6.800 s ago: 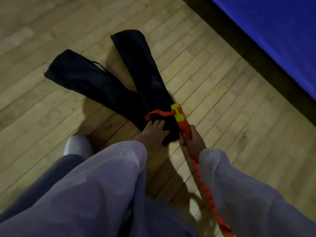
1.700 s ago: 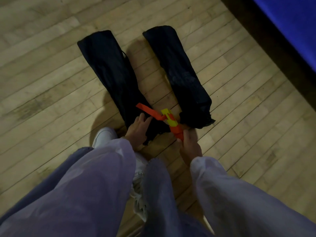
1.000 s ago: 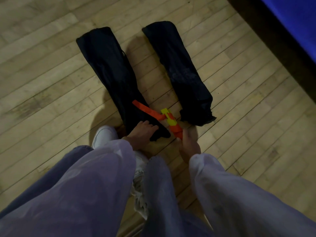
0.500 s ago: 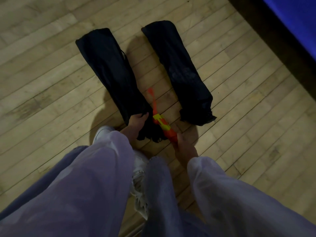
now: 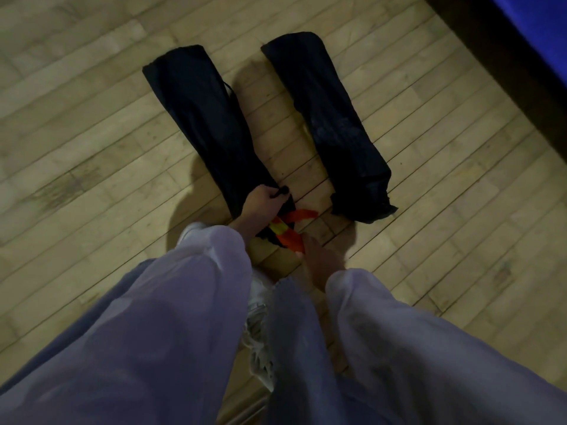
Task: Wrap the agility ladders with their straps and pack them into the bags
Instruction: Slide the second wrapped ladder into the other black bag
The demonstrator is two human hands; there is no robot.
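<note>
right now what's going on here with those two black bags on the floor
A person bent over a wooden floor is packing a bundled orange and yellow agility ladder into the left bag. The left hand grips that bag's mouth, and the right hand holds the ladder with its end at the opening. A loose orange strap end sticks out sideways. The right bag lies alongside, untouched.
</note>
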